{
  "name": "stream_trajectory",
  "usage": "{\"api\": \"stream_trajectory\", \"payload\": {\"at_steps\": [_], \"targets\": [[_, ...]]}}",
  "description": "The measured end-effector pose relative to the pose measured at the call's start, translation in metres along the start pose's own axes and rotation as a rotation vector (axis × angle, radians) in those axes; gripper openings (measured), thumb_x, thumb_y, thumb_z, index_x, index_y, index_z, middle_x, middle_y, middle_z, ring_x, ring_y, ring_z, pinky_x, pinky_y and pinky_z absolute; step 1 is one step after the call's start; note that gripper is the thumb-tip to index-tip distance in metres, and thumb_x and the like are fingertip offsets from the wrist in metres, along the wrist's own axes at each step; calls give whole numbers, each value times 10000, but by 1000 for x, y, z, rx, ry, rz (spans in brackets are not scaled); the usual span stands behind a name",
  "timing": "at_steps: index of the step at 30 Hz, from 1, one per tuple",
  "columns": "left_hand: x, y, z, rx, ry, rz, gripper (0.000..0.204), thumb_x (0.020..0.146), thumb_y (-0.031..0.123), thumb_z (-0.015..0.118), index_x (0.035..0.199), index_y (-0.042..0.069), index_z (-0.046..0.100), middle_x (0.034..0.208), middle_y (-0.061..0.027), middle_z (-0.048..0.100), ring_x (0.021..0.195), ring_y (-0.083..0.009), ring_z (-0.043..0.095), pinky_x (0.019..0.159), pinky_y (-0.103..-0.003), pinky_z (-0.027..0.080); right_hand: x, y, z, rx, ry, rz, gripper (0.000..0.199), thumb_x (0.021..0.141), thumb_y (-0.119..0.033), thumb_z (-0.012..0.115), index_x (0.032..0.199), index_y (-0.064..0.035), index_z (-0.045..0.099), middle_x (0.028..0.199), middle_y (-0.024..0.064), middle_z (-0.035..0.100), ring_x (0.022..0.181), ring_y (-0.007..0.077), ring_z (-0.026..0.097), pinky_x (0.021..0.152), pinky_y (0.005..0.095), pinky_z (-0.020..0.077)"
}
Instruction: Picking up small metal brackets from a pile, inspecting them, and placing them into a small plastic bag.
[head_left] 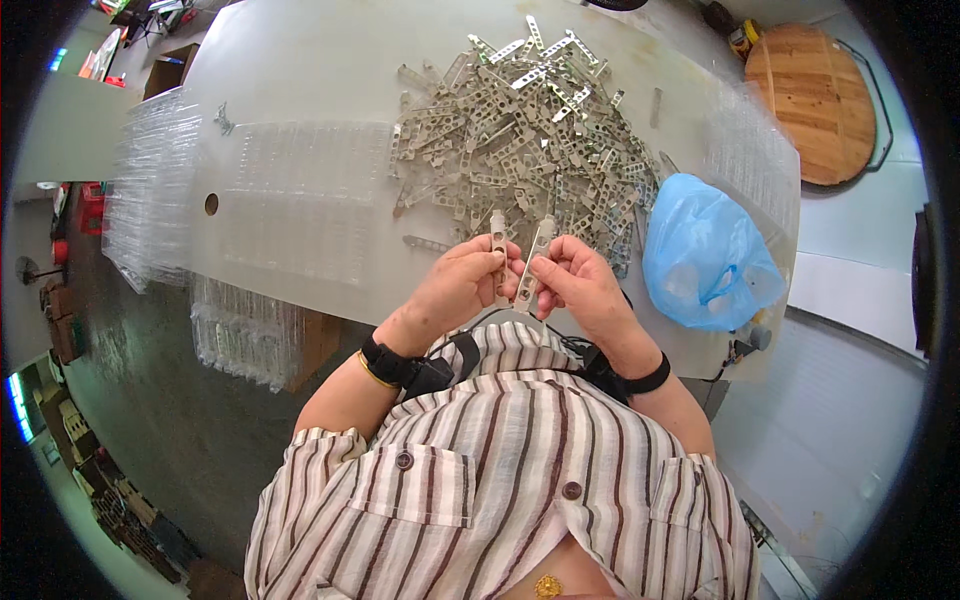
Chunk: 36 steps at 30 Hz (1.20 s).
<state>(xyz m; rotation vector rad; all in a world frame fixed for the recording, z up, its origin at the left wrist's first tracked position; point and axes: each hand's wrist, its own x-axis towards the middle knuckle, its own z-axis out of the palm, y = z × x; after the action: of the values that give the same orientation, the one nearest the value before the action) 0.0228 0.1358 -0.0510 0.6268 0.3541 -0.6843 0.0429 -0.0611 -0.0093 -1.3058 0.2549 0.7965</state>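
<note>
Strips of flat, perforated metal lie in a loose heap (510, 150) on the pale table (300, 60), directly beyond the person's hands. The left hand (462, 280) pinches one metal strip (499, 228) between thumb and fingers, its far end pointing toward the heap. The right hand (583, 285) grips a second strip (538, 246) in the same way, thumb on top, this one tilted with its far end leaning to the right. Both strips are held close together at the table's near edge, in front of the striped shirt (520, 450); whether their lower ends touch cannot be told. A loose strip (425, 243) lies just left of the heap, near the left hand. To the right sits a knotted blue plastic bag (705, 245). Clear ribbed plastic trays (300, 190) lie flat left of the heap, with a taller stack of clear plastic (155, 190) at the table's left end.
</note>
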Motion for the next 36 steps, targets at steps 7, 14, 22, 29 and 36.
{"api": "stream_trajectory", "payload": {"at_steps": [7, 14, 22, 29, 36], "targets": [[1, -1, -5, -52, -45, 7, 183, 1013, 104, 416, 1110, -12, 518, 972, -92, 613, 734, -143, 597, 697, -297, 497, -1, 0, 3, 4, -23, -22, 154, 973, -169, 592, 957, -31, 526, 741, 29, 614, 556, 77, 585, 495, 237, 505], [1, 0, -5, -40, -42, 1, 164, 1008, 101, 431, 1084, -10, 525, 959, -89, 606, 726, -141, 597, 691, -284, 499, 0, -2, 5, -43, -21, -16, 159, 970, -168, 596, 957, -26, 524, 743, 36, 616, 555, 80, 585, 491, 235, 503], [2, 8, -2, 82, -6, -35, 105, 999, 147, 510, 1011, 44, 528, 867, -28, 588, 695, -113, 581, 626, -282, 482, 7, 2, 3, 39, -50, -13, 140, 975, -169, 599, 980, -38, 550, 755, 16, 613, 590, 73, 579, 530, 235, 505], [2, 17, 6, 109, -22, -113, 158, 1004, 225, 548, 1006, 68, 540, 819, -12, 589, 611, -91, 538, 565, -262, 463, 19, 5, -2, 91, 9, -77, 135, 963, -205, 630, 998, -76, 619, 769, -30, 613, 653, 60, 573, 593, 199, 464], [12, 15, -3, 259, -13, -8, 194, 919, 201, 694, 968, 73, 556, 799, -17, 614, 571, -48, 473, 515, -214, 414, 22, -6, 3, 163, -3, 8, 168, 970, -222, 622, 1027, -64, 624, 795, -28, 622, 661, 57, 557, 611, 207, 460]]}}
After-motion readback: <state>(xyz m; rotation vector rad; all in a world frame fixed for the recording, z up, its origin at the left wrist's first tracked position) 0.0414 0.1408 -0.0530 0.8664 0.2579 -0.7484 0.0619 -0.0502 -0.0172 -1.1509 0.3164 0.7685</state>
